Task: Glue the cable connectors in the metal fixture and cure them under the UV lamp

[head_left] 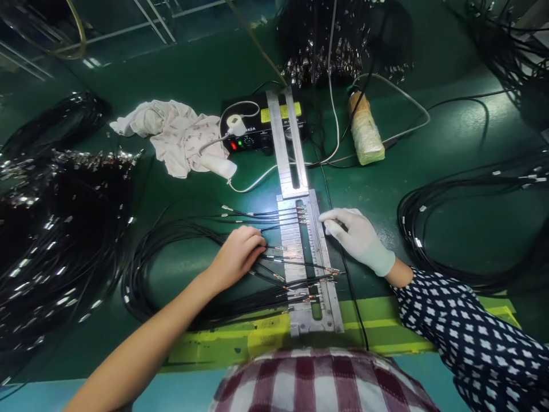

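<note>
My bare left hand is closed around a thin black cable at the left side of a slotted metal fixture. That cable runs across the fixture, and its end lies near the long slot. More black cables with metal terminals lie over the fixture's lower half, some crossing at a slant. On the other side, my right hand wears a white glove. Its index finger reaches to the fixture's right edge, with the thumb bent below and no object visible between them.
Behind the fixture stands a black control box, beside a crumpled white cloth. A wrapped bottle stands right of the box. Cable bundles lie at the left and right. Yellow-green tape lines the front edge.
</note>
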`<state>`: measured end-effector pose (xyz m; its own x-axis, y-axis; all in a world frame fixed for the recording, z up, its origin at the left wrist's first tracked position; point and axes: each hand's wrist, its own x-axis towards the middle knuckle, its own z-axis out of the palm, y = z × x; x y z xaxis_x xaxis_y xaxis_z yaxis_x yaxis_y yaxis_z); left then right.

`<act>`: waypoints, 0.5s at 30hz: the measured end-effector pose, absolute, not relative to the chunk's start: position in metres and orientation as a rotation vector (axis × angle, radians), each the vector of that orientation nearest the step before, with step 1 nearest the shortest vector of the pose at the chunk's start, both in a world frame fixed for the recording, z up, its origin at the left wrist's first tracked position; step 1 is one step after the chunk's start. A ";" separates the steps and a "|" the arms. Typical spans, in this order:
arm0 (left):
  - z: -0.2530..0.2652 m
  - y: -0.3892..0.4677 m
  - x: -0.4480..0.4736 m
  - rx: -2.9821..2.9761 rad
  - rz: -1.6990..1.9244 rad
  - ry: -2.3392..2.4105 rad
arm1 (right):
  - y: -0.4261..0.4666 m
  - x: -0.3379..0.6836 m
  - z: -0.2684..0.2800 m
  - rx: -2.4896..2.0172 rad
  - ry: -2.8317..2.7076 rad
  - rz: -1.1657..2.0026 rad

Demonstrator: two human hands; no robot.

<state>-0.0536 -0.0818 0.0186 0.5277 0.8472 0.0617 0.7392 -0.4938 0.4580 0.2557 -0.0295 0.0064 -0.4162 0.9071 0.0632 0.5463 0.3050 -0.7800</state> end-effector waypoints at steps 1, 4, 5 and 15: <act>0.019 -0.079 -0.047 2.383 0.456 1.292 | -0.029 0.256 0.006 -1.286 -2.077 0.947; 0.019 -0.067 -0.029 2.425 0.590 1.248 | -0.029 0.255 0.006 -1.291 -2.084 0.940; 0.018 -0.062 -0.024 2.475 0.594 1.210 | -0.029 0.255 0.006 -1.296 -2.087 0.934; 0.009 -0.042 -0.013 2.706 0.551 1.020 | -0.027 0.254 0.007 -1.334 -2.144 0.942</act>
<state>-0.0131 -0.0423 0.0086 0.6930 0.6675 0.2726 0.5940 -0.7428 0.3088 0.2543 -0.0269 0.0073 -0.4362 0.8997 0.0139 0.5982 0.3015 -0.7424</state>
